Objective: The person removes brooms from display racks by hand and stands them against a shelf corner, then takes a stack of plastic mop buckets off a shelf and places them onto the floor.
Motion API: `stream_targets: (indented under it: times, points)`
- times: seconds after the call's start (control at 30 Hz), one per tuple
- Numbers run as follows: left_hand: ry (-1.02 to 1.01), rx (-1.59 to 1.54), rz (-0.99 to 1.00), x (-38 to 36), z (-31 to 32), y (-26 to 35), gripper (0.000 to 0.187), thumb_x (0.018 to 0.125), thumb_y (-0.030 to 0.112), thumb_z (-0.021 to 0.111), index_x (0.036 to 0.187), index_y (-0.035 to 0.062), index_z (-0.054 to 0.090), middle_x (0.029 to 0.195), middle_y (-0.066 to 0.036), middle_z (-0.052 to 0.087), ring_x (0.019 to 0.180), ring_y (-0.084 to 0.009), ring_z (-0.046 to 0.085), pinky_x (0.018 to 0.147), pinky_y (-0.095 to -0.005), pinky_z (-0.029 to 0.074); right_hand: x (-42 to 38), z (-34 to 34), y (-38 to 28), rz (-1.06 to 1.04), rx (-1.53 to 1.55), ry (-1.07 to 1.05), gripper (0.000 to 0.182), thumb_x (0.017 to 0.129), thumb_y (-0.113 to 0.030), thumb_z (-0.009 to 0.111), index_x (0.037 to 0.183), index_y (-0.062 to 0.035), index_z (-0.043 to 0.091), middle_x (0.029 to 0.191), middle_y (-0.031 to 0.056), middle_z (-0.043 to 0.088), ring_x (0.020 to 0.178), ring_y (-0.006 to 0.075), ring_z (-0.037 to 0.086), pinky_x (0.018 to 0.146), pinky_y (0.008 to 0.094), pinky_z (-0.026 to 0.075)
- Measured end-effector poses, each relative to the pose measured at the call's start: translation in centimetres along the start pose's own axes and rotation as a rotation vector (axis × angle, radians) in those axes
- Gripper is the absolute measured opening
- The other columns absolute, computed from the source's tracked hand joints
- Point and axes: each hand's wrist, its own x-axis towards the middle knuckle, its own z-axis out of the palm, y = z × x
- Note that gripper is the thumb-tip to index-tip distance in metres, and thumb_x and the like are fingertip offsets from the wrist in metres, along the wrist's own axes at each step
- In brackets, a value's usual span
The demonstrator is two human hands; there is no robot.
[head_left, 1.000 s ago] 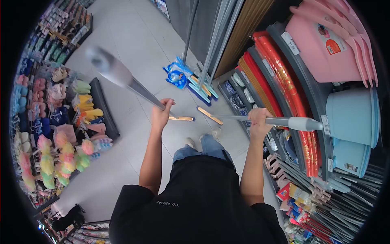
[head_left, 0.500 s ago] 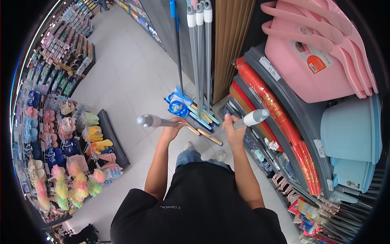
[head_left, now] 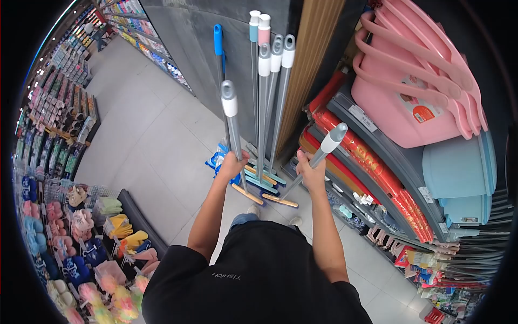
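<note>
My left hand (head_left: 233, 164) is closed round the grey pole of one mop (head_left: 234, 132), which stands nearly upright with its white and grey handle end up. My right hand (head_left: 310, 171) grips a second mop (head_left: 325, 147), its pole leaning up to the right. Both poles run down to orange-edged flat heads on the floor, one head (head_left: 248, 194) at the left and the other (head_left: 280, 201) at the right. Just beyond my hands, several similar mops (head_left: 275, 70) lean against the dark pillar, their heads close together on the floor.
A blue-handled tool (head_left: 218, 43) leans on the pillar (head_left: 189, 32). At the right, a shelf (head_left: 377, 127) holds pink buckets (head_left: 399, 81), blue tubs (head_left: 458, 167) and red packages (head_left: 350, 143). Slippers (head_left: 81, 221) hang on a display at the left. A person (head_left: 99, 36) is far off.
The left mop has swung from leaning left to nearly upright. The right mop's handle end has shifted slightly left and up. The view has tilted, showing more of the standing mops.
</note>
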Motion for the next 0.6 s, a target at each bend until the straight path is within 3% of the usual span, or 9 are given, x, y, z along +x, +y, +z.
stream_targets:
  times: [0.03,0.07,0.3,0.33,0.43,0.47,0.6]
  points:
    - [-0.041,0.014,0.017,0.7,-0.5,0.0,0.014,0.075,0.006,0.064,0.088,0.0015,0.065,0.078,-0.014,0.067,0.077,-0.0255,0.066,0.07,-0.0344,0.051,0.5,0.6,-0.3,0.015,-0.006,-0.02,0.046,0.089,-0.03,0.063,0.054,-0.0048,0.047,0.046,0.0008,0.043,0.042,0.0094,0.043,0.043,0.0264,0.036]
    - [-0.097,0.019,-0.044,1.3,-0.8,0.3,0.016,0.075,0.003,0.066,0.09,0.0007,0.065,0.08,-0.009,0.066,0.076,-0.0188,0.064,0.069,-0.0318,0.05,0.9,1.2,-0.6,0.031,-0.011,-0.039,0.046,0.088,-0.032,0.063,0.055,-0.0046,0.048,0.046,0.0013,0.045,0.043,0.0099,0.045,0.044,0.0261,0.035]
    - [-0.103,0.015,0.008,6.3,-1.0,0.0,0.012,0.074,0.01,0.069,0.083,0.0022,0.067,0.076,-0.014,0.066,0.075,-0.0253,0.066,0.069,-0.0342,0.05,6.2,6.2,-2.7,-0.019,-0.409,0.086,0.038,0.085,-0.035,0.064,0.069,-0.0009,0.058,0.056,0.0059,0.056,0.054,0.0126,0.055,0.054,0.0292,0.042]
    - [-0.086,-0.007,0.038,7.1,-0.9,-0.6,0.013,0.072,0.011,0.07,0.082,0.0037,0.066,0.075,-0.016,0.066,0.075,-0.0318,0.065,0.068,-0.0377,0.05,6.9,6.3,-2.5,-0.012,-0.454,0.061,0.037,0.085,-0.036,0.064,0.079,0.0004,0.061,0.064,0.0103,0.061,0.061,0.0181,0.06,0.059,0.0315,0.045]
    - [-0.083,0.019,0.074,9.1,-1.1,-1.6,0.012,0.072,0.012,0.069,0.081,0.0039,0.066,0.075,-0.016,0.066,0.075,-0.032,0.066,0.068,-0.038,0.05,8.0,7.3,-2.1,-0.092,-0.545,0.085,0.037,0.086,-0.036,0.062,0.088,0.0013,0.062,0.07,0.0157,0.063,0.066,0.026,0.063,0.064,0.0352,0.047]
    - [-0.089,0.006,0.07,9.6,-1.1,-1.6,0.011,0.072,0.012,0.069,0.08,0.0041,0.066,0.075,-0.016,0.066,0.075,-0.0324,0.065,0.068,-0.0383,0.05,8.2,7.6,-2.2,-0.055,-0.561,0.056,0.037,0.087,-0.034,0.061,0.094,0.0023,0.061,0.072,0.0118,0.062,0.067,0.0171,0.056,0.065,0.0323,0.046]
    - [-0.087,0.002,0.029,10.8,-1.3,-0.1,0.016,0.071,0.012,0.069,0.082,0.0018,0.066,0.074,-0.015,0.066,0.074,-0.0298,0.066,0.068,-0.0366,0.05,9.1,8.9,-2.0,-0.094,-0.626,0.14,0.036,0.086,-0.034,0.062,0.095,0.0016,0.061,0.071,0.0144,0.06,0.066,0.0239,0.058,0.066,0.0355,0.046]
